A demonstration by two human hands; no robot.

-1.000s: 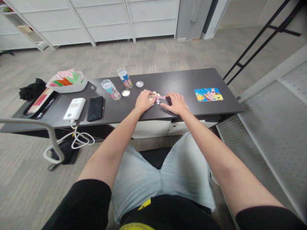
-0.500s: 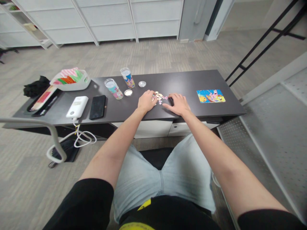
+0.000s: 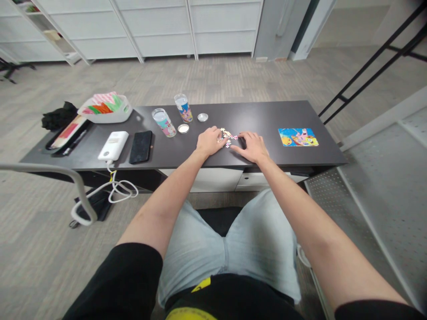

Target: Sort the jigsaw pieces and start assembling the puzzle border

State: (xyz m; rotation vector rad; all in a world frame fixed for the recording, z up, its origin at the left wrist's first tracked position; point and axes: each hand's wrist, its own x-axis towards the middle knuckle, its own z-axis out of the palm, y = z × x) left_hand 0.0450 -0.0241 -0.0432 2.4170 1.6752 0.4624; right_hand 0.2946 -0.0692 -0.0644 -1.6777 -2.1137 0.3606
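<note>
A small heap of loose puzzle pieces (image 3: 227,136) lies on the dark desk (image 3: 267,115) between my hands. My left hand (image 3: 208,141) rests at the heap's left side, fingers curled over the pieces. My right hand (image 3: 252,146) lies flat at the heap's right side, fingertips touching the pieces. A finished cartoon puzzle picture (image 3: 298,137) lies flat farther right. Whether either hand pinches a piece is too small to tell.
Two clear printed tubes (image 3: 163,122) (image 3: 183,107) and their two lids (image 3: 183,128) (image 3: 202,117) stand left of the heap. Farther left are a black phone (image 3: 141,146), a white power bank (image 3: 113,146) with cable, and a white basket (image 3: 106,109). A chair armrest (image 3: 50,171) is at left.
My hands have stayed at the pile, shifting the pieces slightly. The head camera has turned, so the whole desk sits a little farther right in view.
</note>
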